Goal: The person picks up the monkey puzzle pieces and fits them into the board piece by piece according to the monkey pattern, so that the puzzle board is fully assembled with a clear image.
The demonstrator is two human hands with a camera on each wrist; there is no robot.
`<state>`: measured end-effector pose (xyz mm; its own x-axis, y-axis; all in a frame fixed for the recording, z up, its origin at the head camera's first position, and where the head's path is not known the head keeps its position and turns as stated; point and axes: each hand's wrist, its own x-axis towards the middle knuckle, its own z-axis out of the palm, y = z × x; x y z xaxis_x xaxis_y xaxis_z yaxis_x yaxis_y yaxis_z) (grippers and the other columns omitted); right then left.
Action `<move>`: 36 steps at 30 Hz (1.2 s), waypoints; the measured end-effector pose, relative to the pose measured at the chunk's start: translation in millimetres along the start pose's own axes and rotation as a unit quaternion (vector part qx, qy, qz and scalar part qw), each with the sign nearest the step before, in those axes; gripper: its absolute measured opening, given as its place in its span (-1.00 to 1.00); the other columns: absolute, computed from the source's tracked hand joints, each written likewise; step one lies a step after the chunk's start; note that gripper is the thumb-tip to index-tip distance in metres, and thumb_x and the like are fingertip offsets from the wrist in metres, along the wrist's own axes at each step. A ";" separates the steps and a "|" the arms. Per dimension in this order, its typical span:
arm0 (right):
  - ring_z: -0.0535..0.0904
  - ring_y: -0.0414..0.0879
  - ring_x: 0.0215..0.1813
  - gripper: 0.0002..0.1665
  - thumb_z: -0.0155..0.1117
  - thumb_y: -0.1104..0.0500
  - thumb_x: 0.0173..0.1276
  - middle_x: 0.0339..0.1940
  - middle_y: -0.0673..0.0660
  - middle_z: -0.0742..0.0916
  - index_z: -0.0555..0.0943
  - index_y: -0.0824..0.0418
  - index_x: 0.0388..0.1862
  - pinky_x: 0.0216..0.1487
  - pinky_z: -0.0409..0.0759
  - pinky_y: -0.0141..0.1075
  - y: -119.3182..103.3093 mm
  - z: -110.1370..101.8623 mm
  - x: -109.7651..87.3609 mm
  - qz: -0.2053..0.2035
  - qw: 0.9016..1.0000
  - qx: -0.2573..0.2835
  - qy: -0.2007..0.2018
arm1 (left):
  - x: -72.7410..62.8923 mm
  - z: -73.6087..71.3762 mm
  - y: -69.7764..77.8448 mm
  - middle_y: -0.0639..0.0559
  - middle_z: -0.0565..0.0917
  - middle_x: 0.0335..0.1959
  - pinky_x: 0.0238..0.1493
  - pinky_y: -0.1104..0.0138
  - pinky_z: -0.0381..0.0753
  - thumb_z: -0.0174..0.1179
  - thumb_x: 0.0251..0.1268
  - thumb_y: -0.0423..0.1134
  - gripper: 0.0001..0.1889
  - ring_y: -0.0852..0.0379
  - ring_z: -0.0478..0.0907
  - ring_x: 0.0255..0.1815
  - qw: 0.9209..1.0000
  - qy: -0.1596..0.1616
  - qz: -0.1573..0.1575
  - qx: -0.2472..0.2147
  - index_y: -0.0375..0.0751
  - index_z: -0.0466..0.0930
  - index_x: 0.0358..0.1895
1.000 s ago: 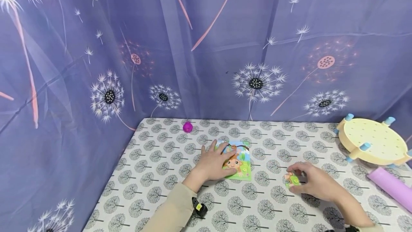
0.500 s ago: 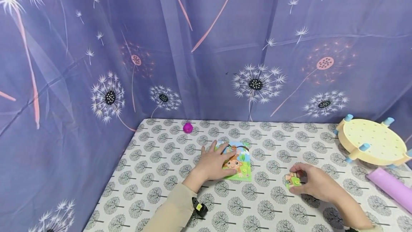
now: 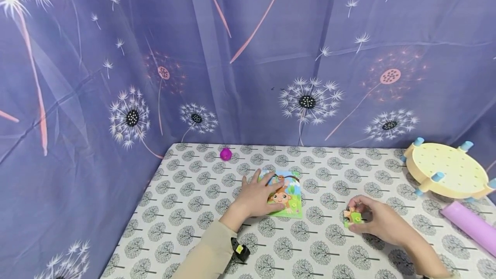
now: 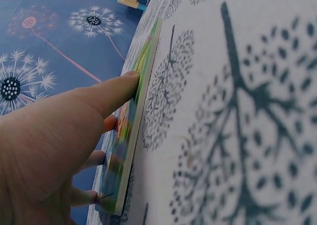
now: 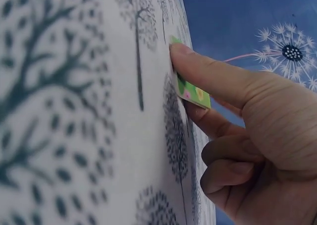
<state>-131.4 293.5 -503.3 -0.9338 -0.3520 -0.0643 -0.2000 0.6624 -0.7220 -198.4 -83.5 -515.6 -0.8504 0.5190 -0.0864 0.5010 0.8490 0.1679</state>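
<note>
My left hand (image 3: 256,197) lies with spread, straight fingers on a jigsaw puzzle board (image 3: 293,203) showing a cartoon monkey, partly covering its left side. In the left wrist view, the thumb and fingertips touch the face of the thin board (image 4: 130,136). To the right, my right hand (image 3: 381,219) pinches a small puzzle piece (image 3: 354,218) between thumb and fingers. That piece, green with a yellow flower and some brown, is close over the tablecloth. The right wrist view shows the thumb on one edge of the green piece (image 5: 195,96), the other fingers curled beneath.
A yellow round stand (image 3: 447,169) with light blue feet lies at the right back, beside a purple roll (image 3: 470,227). Near the back left sits a small magenta ball-like object (image 3: 226,154). A dandelion-print curtain (image 3: 248,55) borders the tree-patterned tablecloth (image 3: 186,210).
The puzzle piece has turned and tilted slightly between my right fingers, and that hand has barely shifted. My left hand stays put on the puzzle board.
</note>
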 end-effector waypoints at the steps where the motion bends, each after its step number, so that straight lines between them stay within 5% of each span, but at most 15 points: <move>1: 0.57 -0.19 -0.34 -0.48 0.65 -0.04 0.12 -0.27 -0.04 0.70 0.62 0.00 0.00 -0.34 0.57 -0.35 1.3 -0.8 -0.9 -0.009 1.000 0.011 0.001 | 0.2 0.2 -0.2 0.07 0.05 0.71 0.42 -0.50 0.03 -0.02 0.35 0.55 -0.19 -0.35 -0.08 0.66 1.000 0.000 0.000 0.001 0.43 0.20 0.62; 8: 0.70 -0.19 -0.30 -0.49 0.53 0.13 0.30 -0.22 -0.04 0.78 0.63 0.21 0.19 -0.29 0.73 -0.32 11.4 -3.4 -7.0 -0.039 0.998 0.038 0.017 | -1.0 -3.0 0.8 0.07 0.07 0.70 0.41 -0.51 0.06 0.00 0.36 0.53 -0.20 -0.35 -0.05 0.65 1.000 0.000 0.002 0.000 0.41 0.22 0.62; 13: 0.61 -0.20 -0.38 -0.60 0.53 0.09 0.32 -0.29 -0.02 0.72 0.69 0.19 0.09 -0.43 0.65 -0.34 15.5 -5.3 -8.2 -0.014 0.999 0.033 0.018 | -0.8 -2.6 0.9 0.08 0.08 0.70 0.41 -0.49 0.08 0.00 0.36 0.54 -0.20 -0.35 -0.03 0.65 1.000 0.001 0.002 0.007 0.42 0.21 0.62; 22: 0.62 -0.16 -0.43 -0.79 0.44 0.22 0.39 -0.31 -0.05 0.77 0.76 0.21 -0.02 -0.47 0.65 -0.34 16.4 -5.3 -5.5 -0.049 0.997 0.041 0.038 | -0.4 -4.9 1.5 0.08 0.06 0.70 0.42 -0.48 0.07 0.01 0.36 0.53 -0.20 -0.34 -0.04 0.65 1.000 -0.006 -0.002 0.004 0.43 0.19 0.63; 30: 0.66 -0.11 -0.44 -0.72 0.50 0.09 0.35 -0.30 0.00 0.79 0.77 0.18 -0.04 -0.45 0.66 -0.30 2.9 1.5 5.7 0.019 0.996 0.070 0.058 | -1.5 -4.5 1.8 0.07 0.04 0.71 0.43 -0.50 0.03 0.00 0.38 0.51 -0.20 -0.35 -0.08 0.66 1.000 -0.009 -0.002 0.002 0.41 0.18 0.63; 36: 0.69 -0.14 -0.39 -0.76 0.53 0.15 0.32 -0.22 0.03 0.82 0.79 0.17 -0.06 -0.43 0.68 -0.33 -6.8 13.6 21.1 -0.023 0.994 0.079 0.074 | -1.5 -1.7 0.3 0.09 -0.05 0.73 0.43 -0.50 0.00 -0.07 0.41 0.53 -0.21 -0.35 -0.14 0.67 1.000 -0.011 0.000 0.009 0.43 0.12 0.65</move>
<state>-145.7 272.5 -509.1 -0.9606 -0.2706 0.0640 -0.2044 0.5311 -0.8223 -197.3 -84.2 -513.8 -0.8463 0.5217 -0.1078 0.5048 0.8500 0.1504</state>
